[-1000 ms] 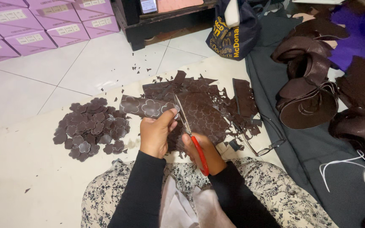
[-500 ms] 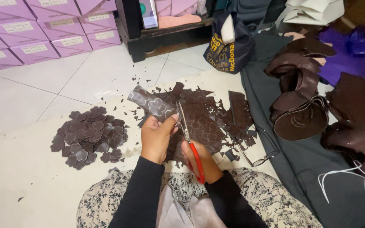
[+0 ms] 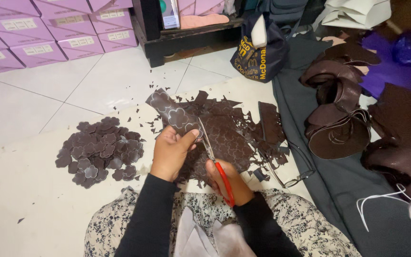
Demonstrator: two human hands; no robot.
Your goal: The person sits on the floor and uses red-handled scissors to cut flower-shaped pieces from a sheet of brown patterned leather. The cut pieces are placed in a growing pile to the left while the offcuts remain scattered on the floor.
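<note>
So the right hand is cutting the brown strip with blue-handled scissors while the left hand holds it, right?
Not quite: the head view shows the scissors have red handles, not blue. The right hand cuts the brown strip while the left hand holds it.

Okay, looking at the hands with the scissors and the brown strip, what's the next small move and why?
Probably close the scissors a little further along the drawn flower outline. The left hand pinches the brown strip marked with flower shapes, the right hand works the red handles, and the blades sit at the strip's edge, with a pile of cut flowers lying to the left.
</note>
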